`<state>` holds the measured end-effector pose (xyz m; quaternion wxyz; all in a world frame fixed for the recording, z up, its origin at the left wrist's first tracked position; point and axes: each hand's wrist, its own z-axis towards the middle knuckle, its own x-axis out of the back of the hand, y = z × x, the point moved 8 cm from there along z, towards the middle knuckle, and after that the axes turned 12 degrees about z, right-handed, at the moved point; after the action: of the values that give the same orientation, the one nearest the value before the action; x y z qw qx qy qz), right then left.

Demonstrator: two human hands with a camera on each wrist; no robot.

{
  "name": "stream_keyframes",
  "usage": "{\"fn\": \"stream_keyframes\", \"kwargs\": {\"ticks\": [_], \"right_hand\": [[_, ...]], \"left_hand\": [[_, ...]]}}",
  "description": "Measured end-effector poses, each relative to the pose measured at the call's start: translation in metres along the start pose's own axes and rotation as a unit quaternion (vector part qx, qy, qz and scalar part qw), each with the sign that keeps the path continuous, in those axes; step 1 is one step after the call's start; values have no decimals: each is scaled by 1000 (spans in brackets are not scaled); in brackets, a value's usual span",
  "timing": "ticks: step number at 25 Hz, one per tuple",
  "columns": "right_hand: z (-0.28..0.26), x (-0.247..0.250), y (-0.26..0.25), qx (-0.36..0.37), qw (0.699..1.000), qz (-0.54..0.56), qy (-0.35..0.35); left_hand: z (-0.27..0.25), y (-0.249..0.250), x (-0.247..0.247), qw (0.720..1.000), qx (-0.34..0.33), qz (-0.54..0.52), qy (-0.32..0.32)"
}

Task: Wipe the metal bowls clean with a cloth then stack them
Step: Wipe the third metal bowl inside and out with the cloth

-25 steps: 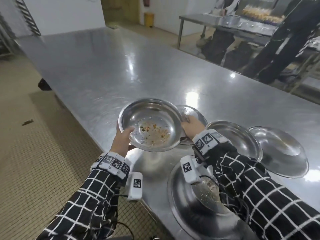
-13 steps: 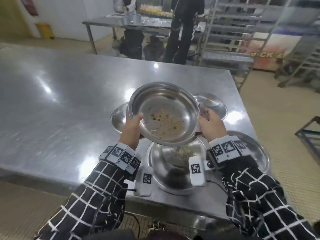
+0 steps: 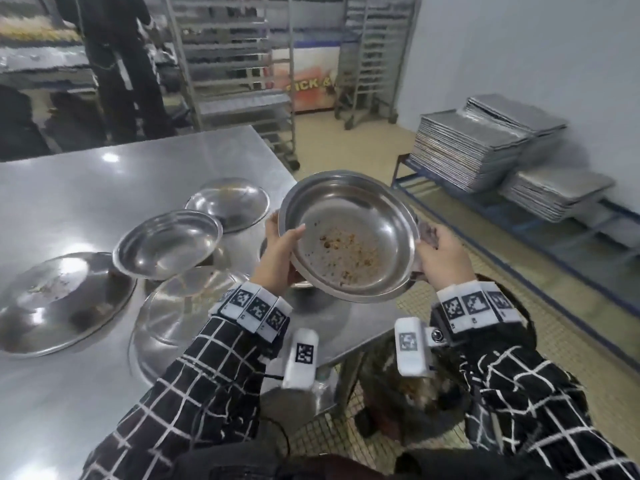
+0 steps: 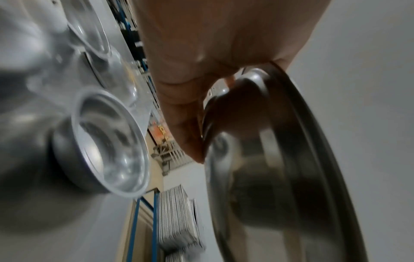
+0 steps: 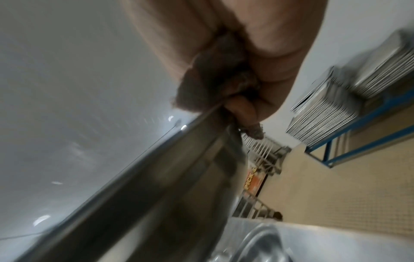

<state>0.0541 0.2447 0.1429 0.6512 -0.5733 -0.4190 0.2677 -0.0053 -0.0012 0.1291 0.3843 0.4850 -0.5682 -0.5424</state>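
A dirty metal bowl (image 3: 349,237) with food crumbs inside is held in the air, tilted towards me, past the table's right end. My left hand (image 3: 280,251) grips its left rim, thumb inside. My right hand (image 3: 440,258) holds the right rim together with a bunched grey-brown cloth (image 3: 427,233). In the left wrist view my fingers (image 4: 190,106) lie against the bowl's underside (image 4: 280,168). The right wrist view has the cloth (image 5: 212,79) pinched in my hand (image 5: 268,62) against the rim (image 5: 156,168). An upright bowl (image 3: 166,244) and three overturned ones (image 3: 228,202) (image 3: 59,299) (image 3: 187,303) sit on the table.
The steel table (image 3: 86,188) ends just left of the held bowl. Below my hands stands a dark bin (image 3: 408,386) with waste. Stacked metal trays (image 3: 485,147) lie on a blue frame at the right wall. Tray racks (image 3: 235,64) and a standing person (image 3: 117,64) are behind.
My view has swung to the right and both hands have carried the dirty bowl rightwards, from over the table to beyond its right end. The grip on both rims is the same.
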Motion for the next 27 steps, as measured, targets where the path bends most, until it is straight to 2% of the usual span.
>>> {"fn": "stream_keyframes", "kwargs": {"ticks": [5, 10, 13, 15, 18, 22, 25, 27], "right_hand": [[34, 109, 40, -18, 998, -10, 61], [76, 167, 62, -4, 998, -49, 32], [110, 188, 70, 33, 989, -141, -4], [130, 190, 68, 81, 978, -192, -24], [163, 178, 64, 137, 973, -179, -50], [200, 143, 68, 158, 962, -213, -68], [205, 112, 71, 177, 952, -219, -122], [200, 95, 67, 227, 928, -254, -149]], "left_hand": [[33, -30, -120, 996, 55, 27, -73], [76, -62, -188, 992, 73, 94, -47], [86, -54, -229, 985, 31, 167, -24], [89, -48, -248, 970, 7, 241, -30], [95, -43, -269, 956, -5, 290, -49], [107, -45, -281, 960, -4, 271, -74], [123, -52, -279, 964, 9, 246, -98], [135, -53, -276, 964, 7, 244, -109]]}}
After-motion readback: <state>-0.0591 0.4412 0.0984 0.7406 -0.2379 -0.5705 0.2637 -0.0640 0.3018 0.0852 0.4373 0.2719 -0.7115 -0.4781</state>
